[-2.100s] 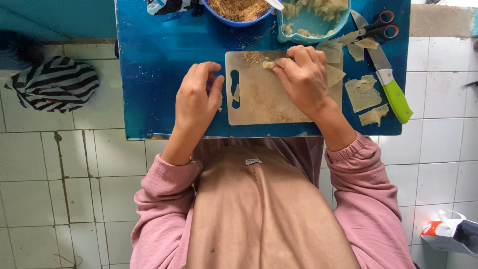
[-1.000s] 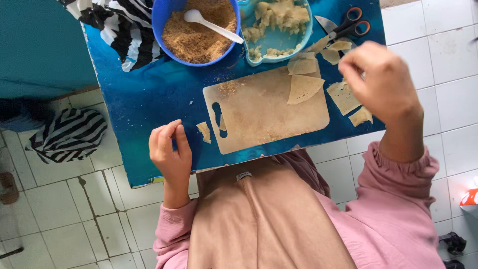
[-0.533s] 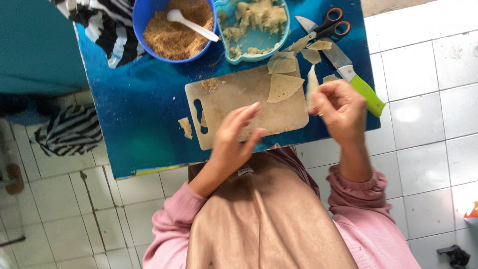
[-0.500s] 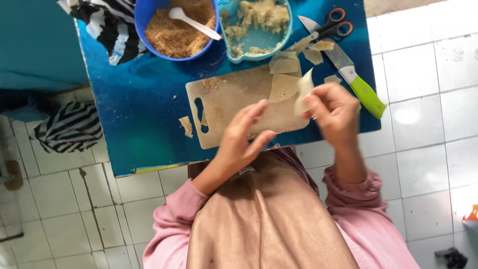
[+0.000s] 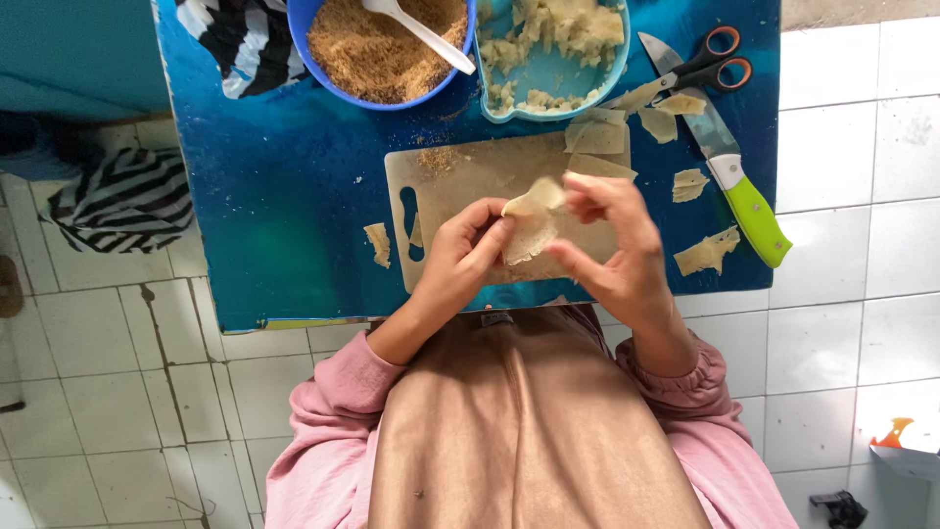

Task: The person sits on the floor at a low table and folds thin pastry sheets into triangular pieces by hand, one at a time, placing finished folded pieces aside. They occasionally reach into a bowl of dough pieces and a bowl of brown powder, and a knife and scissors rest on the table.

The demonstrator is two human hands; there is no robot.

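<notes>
A thin pale pastry sheet (image 5: 532, 221) is held up between both hands above a beige cutting board (image 5: 460, 176) on a small blue table (image 5: 294, 196). My left hand (image 5: 462, 257) pinches the sheet's lower left edge. My right hand (image 5: 612, 245) grips its right side with fingers curled around it. The sheet is partly folded at the top. More pastry pieces (image 5: 599, 137) lie at the board's far right corner.
A blue bowl of brown crumbs (image 5: 377, 44) with a white spoon (image 5: 416, 31) and a teal dish of pale filling (image 5: 553, 49) stand at the back. Scissors (image 5: 710, 64), a green-handled knife (image 5: 739, 176) and pastry scraps (image 5: 707, 253) lie at right. Striped cloth (image 5: 122, 201) lies on the tiled floor.
My right hand picked a pastry sheet from the right side and brought it over the board. My left hand came up from the table edge and took hold of it too.
</notes>
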